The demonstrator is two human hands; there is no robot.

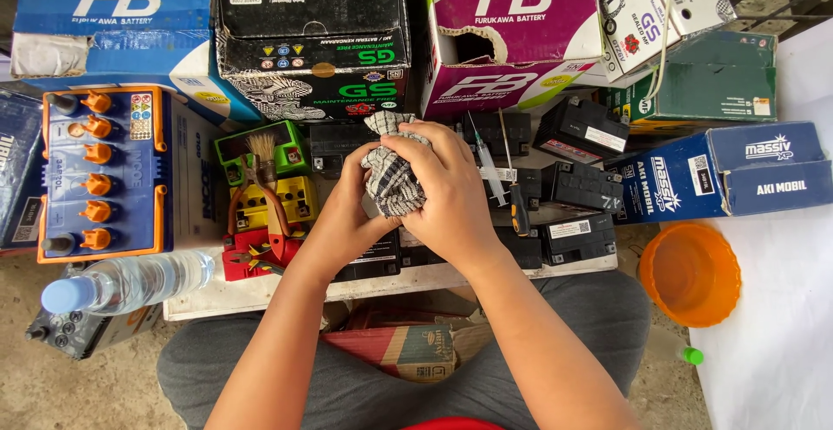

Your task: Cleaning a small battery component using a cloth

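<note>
While both hands bunch a checked rag point(392, 176) above the small black batteries point(573, 213), the right hand point(451, 189) clamps its top and the left hand point(351, 200) cups beneath. Wiping looks underway; a screwdriver point(514, 189), syringe point(486, 167) and brush point(263, 163) lie untouched nearby.

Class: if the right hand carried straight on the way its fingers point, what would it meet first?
The right hand points leftward onto the checked cloth it already grips; beyond that, probably the left hand.
</note>
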